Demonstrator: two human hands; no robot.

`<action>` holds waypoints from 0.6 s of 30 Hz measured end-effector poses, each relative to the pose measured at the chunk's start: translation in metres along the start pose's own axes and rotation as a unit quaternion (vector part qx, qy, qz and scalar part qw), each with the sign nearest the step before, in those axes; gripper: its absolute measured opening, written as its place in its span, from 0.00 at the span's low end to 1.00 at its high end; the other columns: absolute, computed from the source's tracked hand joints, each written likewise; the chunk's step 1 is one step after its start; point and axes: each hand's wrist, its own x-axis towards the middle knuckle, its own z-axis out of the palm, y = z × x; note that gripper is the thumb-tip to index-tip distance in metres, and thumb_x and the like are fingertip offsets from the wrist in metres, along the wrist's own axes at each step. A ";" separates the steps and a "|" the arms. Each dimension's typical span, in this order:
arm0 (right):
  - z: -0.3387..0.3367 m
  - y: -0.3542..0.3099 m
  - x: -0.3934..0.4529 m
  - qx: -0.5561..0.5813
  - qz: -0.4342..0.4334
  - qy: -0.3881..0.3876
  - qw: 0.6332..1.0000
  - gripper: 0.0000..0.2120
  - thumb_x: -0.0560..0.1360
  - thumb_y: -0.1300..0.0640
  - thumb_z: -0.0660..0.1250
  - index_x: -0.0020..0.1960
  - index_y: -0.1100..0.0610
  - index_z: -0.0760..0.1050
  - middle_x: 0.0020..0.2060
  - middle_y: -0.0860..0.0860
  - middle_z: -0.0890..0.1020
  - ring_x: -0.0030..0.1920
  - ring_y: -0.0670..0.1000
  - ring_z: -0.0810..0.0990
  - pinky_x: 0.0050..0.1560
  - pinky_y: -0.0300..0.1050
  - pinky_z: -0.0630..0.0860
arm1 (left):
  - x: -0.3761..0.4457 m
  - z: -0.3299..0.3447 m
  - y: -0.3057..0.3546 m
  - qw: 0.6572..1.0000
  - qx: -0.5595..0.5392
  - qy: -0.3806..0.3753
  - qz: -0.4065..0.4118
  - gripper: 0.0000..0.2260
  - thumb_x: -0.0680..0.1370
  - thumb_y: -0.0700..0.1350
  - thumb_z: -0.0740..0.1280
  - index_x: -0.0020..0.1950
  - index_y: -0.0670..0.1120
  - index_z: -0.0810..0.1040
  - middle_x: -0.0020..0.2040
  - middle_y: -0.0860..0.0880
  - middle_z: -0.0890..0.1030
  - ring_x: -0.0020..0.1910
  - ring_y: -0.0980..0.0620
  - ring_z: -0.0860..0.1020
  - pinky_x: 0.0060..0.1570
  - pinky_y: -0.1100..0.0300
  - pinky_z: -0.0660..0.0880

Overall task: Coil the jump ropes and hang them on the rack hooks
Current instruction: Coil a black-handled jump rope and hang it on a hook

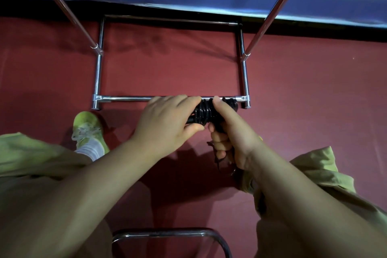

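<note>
Both forearms reach out: my left hand (167, 120) and right hand (232, 132) clench the black jump rope (204, 110) coil; springy, slick cord, best gripped across its wraps.

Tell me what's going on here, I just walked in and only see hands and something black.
A person is holding a black jump rope wound into a tight bundle. The left hand grips one end of it, and the right hand grips the other end, thumb on top. They hold it above the red floor, in front of a chrome rack. The rope is not on the rack yet, and no hooks are in view.
</note>
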 end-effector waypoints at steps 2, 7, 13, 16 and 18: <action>0.001 0.001 0.001 0.031 0.004 0.011 0.999 0.24 0.74 0.35 0.58 0.32 0.54 0.66 0.21 0.47 0.62 0.23 0.48 0.57 0.25 0.40 0.58 | -0.002 0.000 0.000 1.000 0.000 -0.018 0.018 0.25 0.69 0.60 0.64 0.59 0.46 0.77 0.45 0.49 0.81 0.44 0.44 0.81 0.42 0.53 0.76; -0.006 0.003 0.005 0.031 -0.062 0.013 0.998 0.21 0.74 0.40 0.59 0.32 0.54 0.65 0.26 0.49 0.58 0.24 0.48 0.55 0.24 0.39 0.57 | 0.009 -0.005 0.009 0.830 -0.422 -0.199 -0.305 0.18 0.69 0.64 0.64 0.53 0.55 0.72 0.48 0.53 0.80 0.36 0.55 0.81 0.40 0.58 0.76; -0.015 0.002 0.005 0.035 -0.172 -0.066 0.982 0.17 0.62 0.41 0.65 0.32 0.50 0.60 0.26 0.48 0.55 0.25 0.46 0.52 0.26 0.41 0.51 | 0.001 -0.022 0.008 0.602 -0.593 -0.400 -0.357 0.37 0.66 0.70 0.48 0.46 0.41 0.81 0.31 0.45 0.79 0.23 0.52 0.74 0.26 0.63 0.69; -0.018 0.003 0.006 0.018 -0.170 -0.098 0.980 0.19 0.63 0.38 0.63 0.32 0.51 0.61 0.27 0.50 0.58 0.25 0.47 0.55 0.26 0.40 0.53 | 0.000 -0.019 0.010 0.570 -0.637 -0.382 -0.352 0.29 0.66 0.67 0.55 0.41 0.41 0.78 0.25 0.50 0.71 0.20 0.56 0.68 0.24 0.64 0.66; -0.020 0.003 0.008 -0.004 -0.168 -0.121 0.978 0.19 0.66 0.37 0.63 0.34 0.53 0.65 0.28 0.50 0.62 0.24 0.46 0.58 0.25 0.38 0.59 | 0.002 -0.018 0.009 0.578 -0.640 -0.356 -0.361 0.26 0.65 0.66 0.60 0.39 0.42 0.75 0.23 0.51 0.69 0.19 0.58 0.65 0.23 0.65 0.65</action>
